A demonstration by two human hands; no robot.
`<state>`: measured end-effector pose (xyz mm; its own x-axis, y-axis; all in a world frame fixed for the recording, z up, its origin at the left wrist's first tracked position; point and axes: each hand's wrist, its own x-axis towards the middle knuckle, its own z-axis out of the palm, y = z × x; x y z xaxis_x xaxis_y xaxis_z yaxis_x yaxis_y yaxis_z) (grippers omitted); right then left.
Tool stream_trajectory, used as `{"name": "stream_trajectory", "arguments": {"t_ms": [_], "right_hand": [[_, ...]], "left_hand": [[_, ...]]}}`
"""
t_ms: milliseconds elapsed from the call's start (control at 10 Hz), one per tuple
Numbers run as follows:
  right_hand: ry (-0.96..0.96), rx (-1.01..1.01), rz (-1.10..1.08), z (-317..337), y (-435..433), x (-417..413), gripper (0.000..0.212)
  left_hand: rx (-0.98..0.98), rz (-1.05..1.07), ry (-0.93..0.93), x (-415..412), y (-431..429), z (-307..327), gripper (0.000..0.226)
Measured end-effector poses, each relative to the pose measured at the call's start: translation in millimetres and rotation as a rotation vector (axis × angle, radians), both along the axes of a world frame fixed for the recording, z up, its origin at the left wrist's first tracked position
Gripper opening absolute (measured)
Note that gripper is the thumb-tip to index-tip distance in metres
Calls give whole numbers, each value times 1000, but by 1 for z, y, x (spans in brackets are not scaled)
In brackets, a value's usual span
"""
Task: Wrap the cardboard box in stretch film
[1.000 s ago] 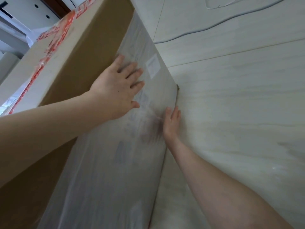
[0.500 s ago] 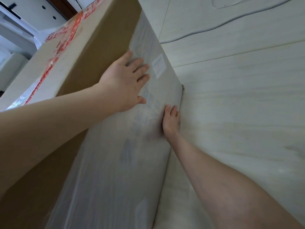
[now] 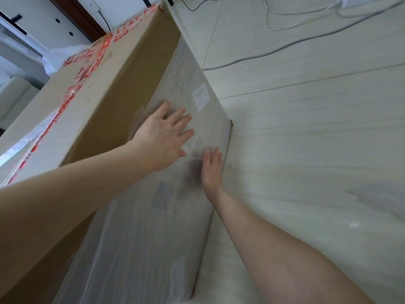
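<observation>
A large cardboard box (image 3: 122,88) with red-printed tape along its top stands on the floor. Cloudy stretch film (image 3: 153,227) covers the lower band of its near side; the upper band is bare cardboard. My left hand (image 3: 166,134) lies flat, fingers spread, on the film near the film's upper edge. My right hand (image 3: 211,170) presses flat on the film lower down, close to the box's bottom edge at the floor. A white label (image 3: 200,95) shows under the film.
The pale wood-grain floor (image 3: 306,150) stretches to the right of the box. Several cables (image 3: 285,47) run across the floor at the top right. White furniture (image 3: 19,51) and crumpled plastic stand behind the box at top left.
The view has pulled back and more of the box's far end shows. My left hand has slid along the film and my right hand has shifted slightly; both stay flat on the film.
</observation>
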<state>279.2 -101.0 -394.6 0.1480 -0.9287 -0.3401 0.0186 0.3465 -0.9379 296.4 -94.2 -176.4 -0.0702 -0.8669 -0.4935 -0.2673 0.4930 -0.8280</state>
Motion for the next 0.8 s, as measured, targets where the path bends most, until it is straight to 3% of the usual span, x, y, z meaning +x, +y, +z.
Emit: {"name": "stream_trajectory", "arguments": {"t_ms": [100,200,400,500,700,800], "right_hand": [[85,9,56,9,-5,11,59],[104,26,-82,18,-12,2,62],[244,-39,-85,39,-1,-27,57],[410,-175,17,63,3,-48,52],[792,-470,524,121,-6,-99,43],[896,-475,682,153,-2,-112,43]], "left_hand": [[-37,-8,57,3,5,1,63],[-65,4,158,-6,5,-3,62],[-163,55,378,-3,7,-5,50],[-209,55,457,-6,13,0,48],[-279,62,642,-15,38,6,50],[-329,131,751,-18,56,9,48]]}}
